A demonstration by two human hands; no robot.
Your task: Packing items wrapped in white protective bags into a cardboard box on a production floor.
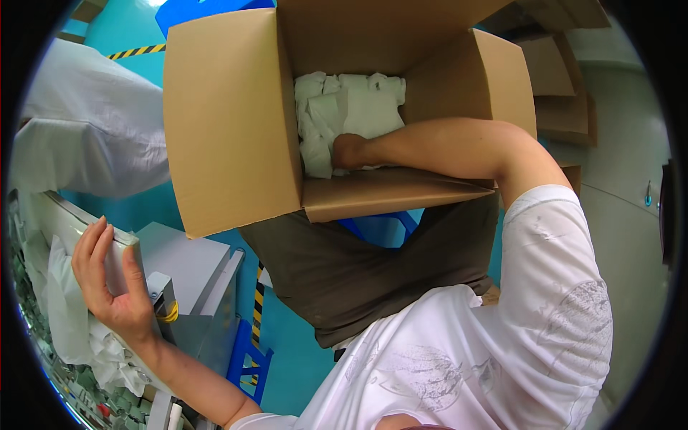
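A large open cardboard box [233, 125] stands in front of my knees, flaps spread. Several white paper-like bundles [369, 111] lie at its bottom. My right arm reaches over the near flap, and my right hand [349, 152] is down among the bundles; its fingers are hidden, so any grip is out of sight. On the left, my left hand [107, 279] rests against the edge of a white worktop [68, 215], fingers stretched and thumb apart. Crumpled white sheets [72, 308] lie beside that hand.
A grey-white cabinet [186, 258] stands right of my left hand, with a blue stool [251, 358] below. White wrinkled cloth [100, 115] fills the far left. More cardboard boxes [555, 86] stand at right by a pale wall [623, 236]. Black-yellow tape [136, 51] marks the floor.
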